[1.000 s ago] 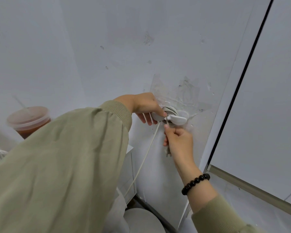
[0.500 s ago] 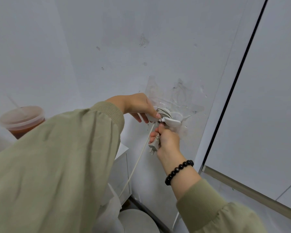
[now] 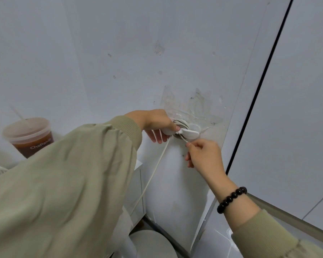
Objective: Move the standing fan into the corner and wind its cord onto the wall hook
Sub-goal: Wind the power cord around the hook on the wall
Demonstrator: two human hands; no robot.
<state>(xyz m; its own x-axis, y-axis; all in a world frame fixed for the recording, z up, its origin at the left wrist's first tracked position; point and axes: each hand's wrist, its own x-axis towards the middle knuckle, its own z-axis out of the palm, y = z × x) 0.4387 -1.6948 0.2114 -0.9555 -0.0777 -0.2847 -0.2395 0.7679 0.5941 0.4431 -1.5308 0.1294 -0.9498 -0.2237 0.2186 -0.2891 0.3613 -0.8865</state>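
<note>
The wall hook (image 3: 189,134) is sitting on the wall just right of the frame's centre, with the cord (image 3: 153,175) lying wound around it. The left hand (image 3: 157,123) is pinching the hook from the left. The right hand (image 3: 205,157) is pinching the cord just below it. One strand is hanging down toward the fan base (image 3: 151,243) at bottom centre. A cup (image 3: 29,136) is standing at mid-left.

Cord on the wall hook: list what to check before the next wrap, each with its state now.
1. Coils of cord seated on wall hook: ok.
2. Hook steadied by left hand: ok, thumb presses on it.
3. Free end in right hand grip: ok, pinched below the hook.
4. Where the plug is: cannot tell, not visible.
5. Hanging length free of snags: cannot tell, lower part hidden behind the sleeve.
</note>
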